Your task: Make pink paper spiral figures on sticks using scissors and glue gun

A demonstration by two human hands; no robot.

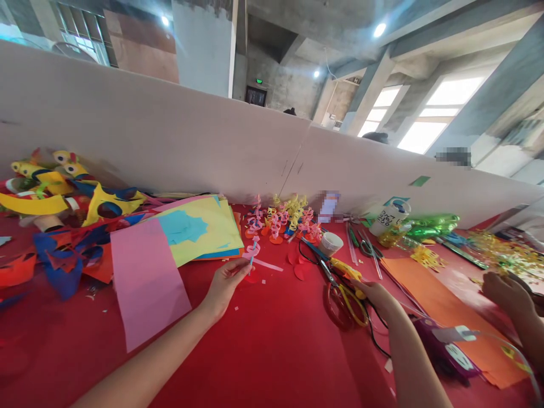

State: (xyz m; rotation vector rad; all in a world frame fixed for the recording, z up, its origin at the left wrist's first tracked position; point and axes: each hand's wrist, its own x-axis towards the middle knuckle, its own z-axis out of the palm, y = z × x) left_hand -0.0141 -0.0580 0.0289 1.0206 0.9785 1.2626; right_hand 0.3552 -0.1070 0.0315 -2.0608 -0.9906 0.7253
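Head view: the left hand [226, 281] pinches a blue stick [254, 253], a pink paper curl [257, 250] at its fingertips; the right hand [379, 297] grasps a yellow glue gun [346, 270]. Beyond the left fingers stand seemingly finished paper spirals [277, 222]; rightward, red discs [299, 271] lie unattached.

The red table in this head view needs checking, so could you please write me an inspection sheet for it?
Surface: red table with small paper scraps.
Things in work: blue stick, pink paper curl, yellow glue gun.
Clutter: scissors near the glue gun, pink sheet, white cup.
Hands: left hand pinches the blue stick; right hand is at the glue gun, grip partly hidden.
Cables: black cable by the right forearm.
Surroundings: pale partition behind; another person's hand at right.
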